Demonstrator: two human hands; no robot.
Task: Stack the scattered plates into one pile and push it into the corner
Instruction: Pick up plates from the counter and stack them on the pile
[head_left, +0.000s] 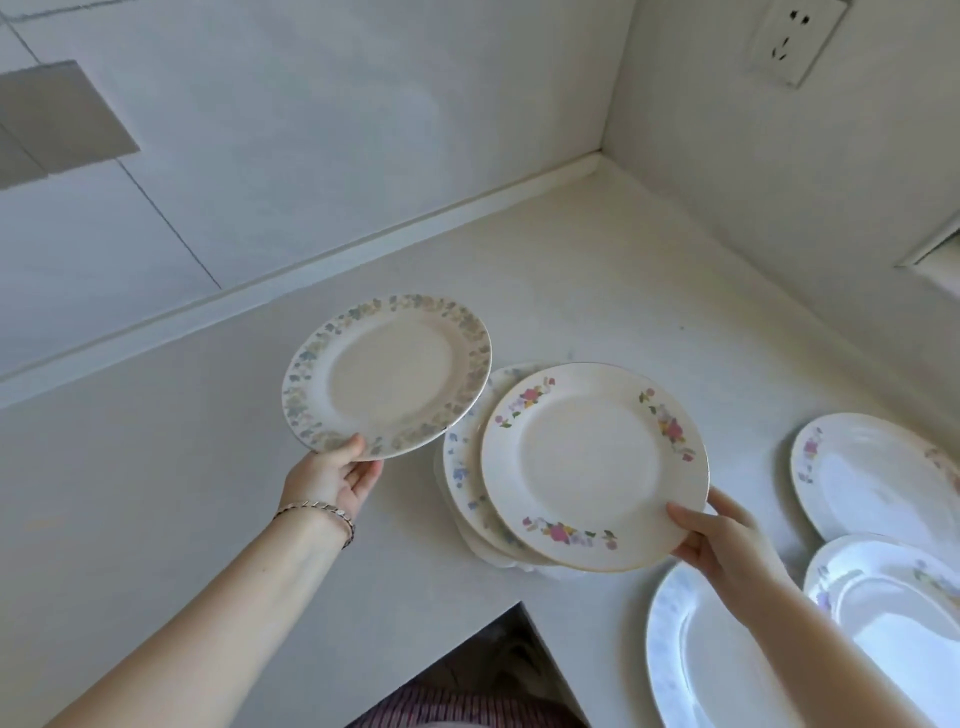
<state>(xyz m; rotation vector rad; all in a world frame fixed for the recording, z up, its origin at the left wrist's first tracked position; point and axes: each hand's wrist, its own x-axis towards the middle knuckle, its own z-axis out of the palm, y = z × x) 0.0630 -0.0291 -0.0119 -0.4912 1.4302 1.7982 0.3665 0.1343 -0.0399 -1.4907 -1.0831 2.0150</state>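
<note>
Bare counter (597, 270) runs open to the walled corner (600, 156) behind the pile (467, 483) — right hand (722, 540) pinches the pink-flowered plate (592, 462) over it, left hand (337, 475) grips the leaf-rimmed plate (387, 376) aloft — three plates (878, 478) lie right.

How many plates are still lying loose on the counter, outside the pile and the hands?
3, all at the right: one pink-flowered plate by the far right edge, one oval plate below it, one blue-rimmed plate at the bottom. More may lie outside the frame.
</note>
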